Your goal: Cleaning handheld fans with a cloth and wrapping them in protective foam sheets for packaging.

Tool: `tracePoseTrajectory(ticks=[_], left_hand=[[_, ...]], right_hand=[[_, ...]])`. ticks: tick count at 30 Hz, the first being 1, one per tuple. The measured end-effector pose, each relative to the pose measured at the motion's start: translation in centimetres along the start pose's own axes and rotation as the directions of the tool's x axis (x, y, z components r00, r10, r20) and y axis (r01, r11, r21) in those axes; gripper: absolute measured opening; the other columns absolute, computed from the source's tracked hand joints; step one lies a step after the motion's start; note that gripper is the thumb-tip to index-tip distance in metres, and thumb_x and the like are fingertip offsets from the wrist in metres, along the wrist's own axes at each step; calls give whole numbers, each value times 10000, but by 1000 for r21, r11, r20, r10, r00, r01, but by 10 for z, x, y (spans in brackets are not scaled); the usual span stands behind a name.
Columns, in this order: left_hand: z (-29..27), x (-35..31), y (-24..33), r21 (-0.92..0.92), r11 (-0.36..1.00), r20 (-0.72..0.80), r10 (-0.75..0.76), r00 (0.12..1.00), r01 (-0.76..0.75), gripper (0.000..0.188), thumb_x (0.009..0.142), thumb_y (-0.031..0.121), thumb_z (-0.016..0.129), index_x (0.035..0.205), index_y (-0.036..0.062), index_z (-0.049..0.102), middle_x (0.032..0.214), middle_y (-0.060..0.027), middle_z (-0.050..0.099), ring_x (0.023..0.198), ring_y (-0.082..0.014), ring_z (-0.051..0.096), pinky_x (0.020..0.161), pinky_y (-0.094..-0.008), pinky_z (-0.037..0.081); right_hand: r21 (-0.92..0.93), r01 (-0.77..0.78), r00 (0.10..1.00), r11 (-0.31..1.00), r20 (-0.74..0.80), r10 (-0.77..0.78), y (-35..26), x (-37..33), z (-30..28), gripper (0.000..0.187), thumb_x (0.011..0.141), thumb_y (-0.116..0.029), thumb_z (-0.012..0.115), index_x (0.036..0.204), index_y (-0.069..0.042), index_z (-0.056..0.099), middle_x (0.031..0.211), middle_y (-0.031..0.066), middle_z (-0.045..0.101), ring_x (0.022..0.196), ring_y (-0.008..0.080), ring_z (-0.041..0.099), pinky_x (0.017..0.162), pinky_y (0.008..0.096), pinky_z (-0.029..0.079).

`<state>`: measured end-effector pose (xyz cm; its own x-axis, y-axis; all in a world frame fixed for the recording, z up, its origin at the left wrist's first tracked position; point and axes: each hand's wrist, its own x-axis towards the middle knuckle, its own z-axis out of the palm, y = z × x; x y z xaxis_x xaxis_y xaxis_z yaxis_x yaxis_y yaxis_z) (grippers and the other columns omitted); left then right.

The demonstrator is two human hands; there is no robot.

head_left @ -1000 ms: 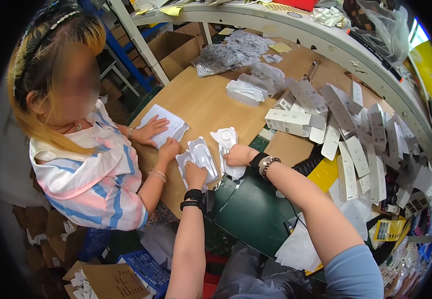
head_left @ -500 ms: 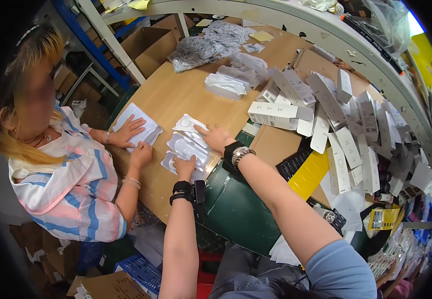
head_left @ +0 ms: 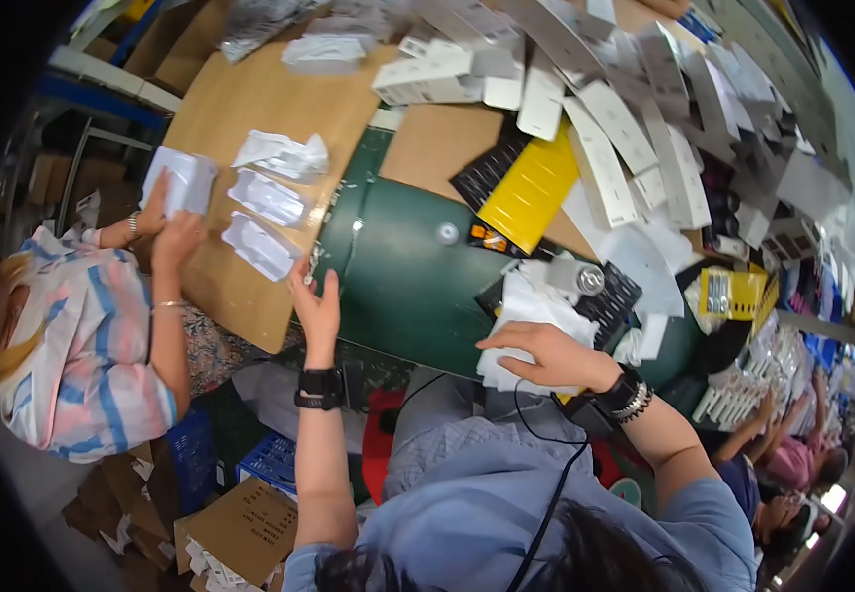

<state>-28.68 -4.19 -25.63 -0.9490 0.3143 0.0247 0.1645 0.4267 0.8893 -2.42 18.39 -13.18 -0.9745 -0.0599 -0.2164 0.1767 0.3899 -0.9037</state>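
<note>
Three white molded plastic trays [head_left: 262,245] lie in a row on the wooden board [head_left: 213,296] at the left. My left hand [head_left: 317,308] is at the right edge of the nearest tray, thumb and fingers apart and nothing held. Whether its fingertip touches the tray I cannot tell. Over a pile of thin white sheets [head_left: 538,301] at the green table's front edge, my right hand [head_left: 546,353] has its fingers stretched out, with nothing visibly gripped. Left of the trays, a co-worker's hands rest on a stack of similar white trays [head_left: 187,180].
White cartons [head_left: 600,178] pile up at the back right. A yellow sheet [head_left: 534,192] and a clear container with a metallic end [head_left: 577,278] lie on the green table [head_left: 398,276]. A black cable [head_left: 551,493] hangs before me. An open cardboard box [head_left: 240,533] stands low left.
Both my hands have left the trays: the left drew back to their near edge, the right swung over to the white sheets. The trays are now spread apart. My view has shifted to the right.
</note>
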Motion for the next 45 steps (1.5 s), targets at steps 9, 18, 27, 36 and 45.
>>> tracePoseTrajectory(ticks=[9, 18, 27, 36, 45], left_hand=[[81, -139, 20, 142, 973, 502, 88, 861, -182, 409, 747, 80, 632, 1129, 17, 502, 1053, -151, 494, 961, -288, 516, 804, -363, 442], [160, -232, 53, 182, 871, 736, 187, 651, -456, 483, 704, 129, 694, 1144, 40, 517, 1095, -158, 483, 1005, -314, 493, 812, -391, 445], [176, -228, 59, 223, 778, 805, 192, 561, -588, 531, 684, 126, 706, 1176, 43, 527, 1119, -168, 479, 1045, -335, 467, 866, -390, 431], [181, -240, 65, 268, 781, 752, 196, 629, -564, 506, 675, 133, 711, 1144, 46, 542, 1131, -156, 489, 1062, -319, 471, 847, -401, 426], [189, -272, 62, 287, 779, 727, 203, 656, -558, 475, 673, 104, 694, 1118, 41, 540, 1116, -156, 494, 1052, -328, 470, 854, -403, 415]], right_hand=[[43, -405, 890, 913, -212, 404, 114, -145, 45, 351, 784, -135, 627, 1121, -51, 573, 945, 140, 591, 862, 252, 596, 743, 330, 486], [120, -511, 549, 851, -717, 430, 169, -168, 74, 339, 765, -111, 662, 1081, -38, 565, 856, 94, 545, 746, 194, 553, 667, 292, 475], [507, -193, 353, 840, -763, 541, 205, -203, 43, 303, 803, -43, 622, 1102, -42, 570, 786, 13, 564, 718, 92, 536, 662, 225, 448], [536, -184, 51, 824, -832, 553, 248, -196, 18, 417, 790, -47, 642, 1183, -21, 505, 830, 26, 579, 765, 120, 562, 701, 244, 463], [596, -126, 296, 793, -740, 604, 273, -193, -4, 470, 788, -39, 650, 1216, 19, 464, 849, 65, 584, 785, 133, 574, 728, 269, 478]])
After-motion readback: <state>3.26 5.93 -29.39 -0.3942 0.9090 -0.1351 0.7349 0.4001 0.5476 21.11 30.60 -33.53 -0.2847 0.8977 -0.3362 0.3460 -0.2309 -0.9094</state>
